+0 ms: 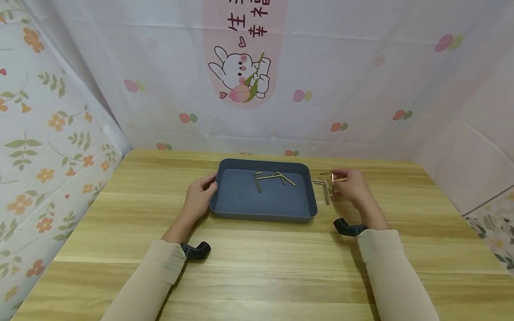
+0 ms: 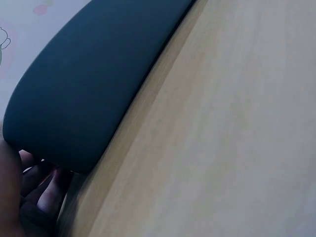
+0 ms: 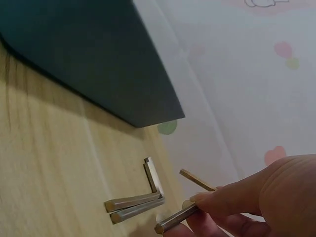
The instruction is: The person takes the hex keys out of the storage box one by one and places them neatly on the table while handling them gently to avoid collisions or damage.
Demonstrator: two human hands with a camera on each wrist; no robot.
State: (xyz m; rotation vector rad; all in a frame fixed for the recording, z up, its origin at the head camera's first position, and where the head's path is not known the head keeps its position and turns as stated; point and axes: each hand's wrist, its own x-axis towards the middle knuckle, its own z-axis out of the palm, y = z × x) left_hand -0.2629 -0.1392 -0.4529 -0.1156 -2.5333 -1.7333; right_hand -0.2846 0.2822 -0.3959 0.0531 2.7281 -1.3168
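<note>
A white printed cloth hangs behind a wood-grain counter, its centre showing a cartoon rabbit beneath dark red characters; a second cloth with orange flowers lines the left side. Toward the far edge of the counter, near its middle, sits a shallow blue-gray tray with rounded corners. Two arms in cream sleeves reach in from the near side. The left hand grips the tray's left wall, thumb at the rim and fingers on the outside. To the right of the tray and apart from it, the right hand pinches an L-shaped, brass-toned key between thumb and fingers. A black bracket juts from each wrist. Inside the tray, toward its back and right of centre, lies a loose cluster of similar L-shaped keys, at least three, some crossing. Two more, the paired keys, lie nested side by side on the counter, between the tray's right wall and the right hand, their bends pointing the same way.
</note>
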